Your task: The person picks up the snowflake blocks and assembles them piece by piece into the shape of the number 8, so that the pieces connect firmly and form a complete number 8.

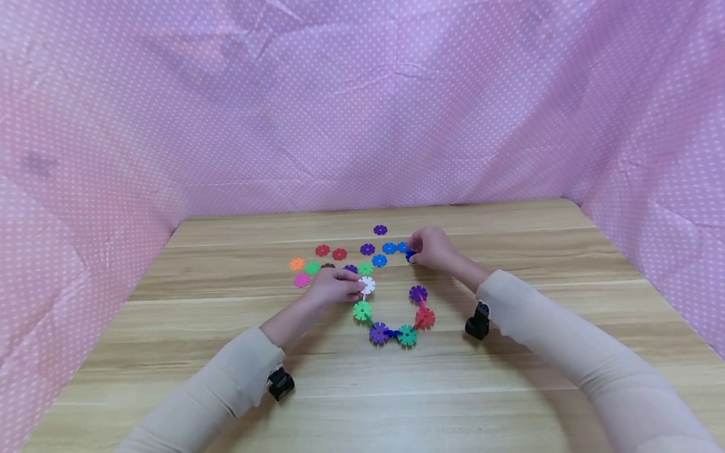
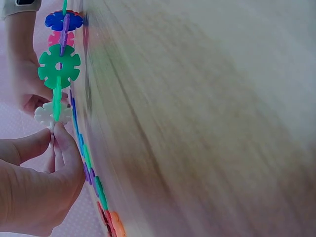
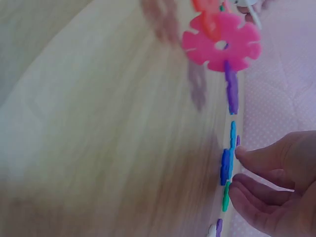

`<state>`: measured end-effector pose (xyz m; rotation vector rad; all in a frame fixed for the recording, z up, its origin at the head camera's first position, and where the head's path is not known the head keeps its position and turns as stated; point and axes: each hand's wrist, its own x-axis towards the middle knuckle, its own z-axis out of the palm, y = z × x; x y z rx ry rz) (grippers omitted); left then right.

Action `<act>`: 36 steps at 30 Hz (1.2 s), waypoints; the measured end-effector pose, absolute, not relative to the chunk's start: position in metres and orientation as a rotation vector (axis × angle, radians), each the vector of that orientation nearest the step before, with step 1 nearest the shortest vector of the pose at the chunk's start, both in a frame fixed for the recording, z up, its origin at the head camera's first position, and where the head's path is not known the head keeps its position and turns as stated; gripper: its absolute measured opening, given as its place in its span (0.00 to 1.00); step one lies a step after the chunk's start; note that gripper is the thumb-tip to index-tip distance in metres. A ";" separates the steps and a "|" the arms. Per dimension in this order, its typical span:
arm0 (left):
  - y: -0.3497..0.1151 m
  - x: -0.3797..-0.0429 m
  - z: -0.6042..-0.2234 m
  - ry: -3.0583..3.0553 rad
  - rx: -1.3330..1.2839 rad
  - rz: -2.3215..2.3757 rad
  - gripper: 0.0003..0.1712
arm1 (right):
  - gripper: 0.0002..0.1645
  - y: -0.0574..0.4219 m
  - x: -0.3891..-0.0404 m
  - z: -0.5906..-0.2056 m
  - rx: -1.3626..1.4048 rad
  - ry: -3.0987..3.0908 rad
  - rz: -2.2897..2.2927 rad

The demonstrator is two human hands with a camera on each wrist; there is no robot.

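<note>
A chain of interlocking plastic snowflake discs curves in a U, from a white disc (image 1: pixel 368 285) through green (image 1: pixel 362 311), purple, blue, teal (image 1: pixel 407 335) and red (image 1: pixel 425 318) to a purple disc (image 1: pixel 418 293). At its left end my left hand (image 1: pixel 331 287) pinches a white disc between thumb and fingers; the left wrist view shows this edge-on below a green disc (image 2: pixel 59 66). My right hand (image 1: pixel 435 248) reaches down over a dark blue disc (image 1: pixel 410 257). In the right wrist view its thumb and fingers stand apart, fingertips close to the flat discs.
Loose discs lie flat toward the back: light blue (image 1: pixel 389 248), purple (image 1: pixel 380 230), red (image 1: pixel 322 250), orange (image 1: pixel 297 263), pink (image 1: pixel 302 279) and several others. The wooden table (image 1: pixel 481 390) is backed by a pink dotted curtain (image 1: pixel 362 113).
</note>
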<state>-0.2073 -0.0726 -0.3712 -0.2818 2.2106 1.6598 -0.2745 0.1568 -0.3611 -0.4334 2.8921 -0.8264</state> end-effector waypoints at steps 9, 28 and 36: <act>-0.072 -0.207 -0.370 2.181 -0.284 1.681 0.12 | 0.15 0.158 -0.279 -0.366 -0.446 2.920 -0.727; -0.073 -0.209 -0.372 2.188 -0.290 1.671 0.11 | 0.10 0.162 -0.281 -0.369 -0.407 2.915 -0.782; -0.072 -0.208 -0.372 2.186 -0.282 1.681 0.11 | 0.08 0.162 -0.278 -0.366 -0.420 2.885 -0.840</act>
